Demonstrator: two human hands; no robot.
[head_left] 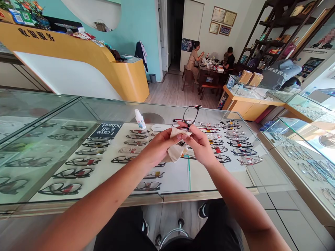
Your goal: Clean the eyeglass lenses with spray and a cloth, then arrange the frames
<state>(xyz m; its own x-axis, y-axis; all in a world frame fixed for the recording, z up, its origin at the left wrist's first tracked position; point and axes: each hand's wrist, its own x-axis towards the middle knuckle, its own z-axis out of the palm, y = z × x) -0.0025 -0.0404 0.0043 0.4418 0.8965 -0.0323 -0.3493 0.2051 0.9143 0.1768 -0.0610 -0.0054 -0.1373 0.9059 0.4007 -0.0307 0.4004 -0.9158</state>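
Dark-rimmed eyeglasses (191,115) are held up over the glass display counter (220,188), one lens rising above my fingers. My left hand (157,148) is closed on a cream cleaning cloth (176,153), which is folded against the lower part of the glasses and hangs below the fingers. My right hand (203,144) pinches the glasses from the other side, its fingertips against the cloth. Fingers and cloth hide the other lens and part of the frame. Left of the hands, a white spray bottle (140,120) stands upright on the countertop.
Rows of eyeglasses (242,152) lie inside the counter beneath the glass, near a dark printed card (106,130). A yellow-and-white reception desk (131,78) stands beyond. Two people sit at a table (209,69) at the back. More glass cases (306,153) line the right side.
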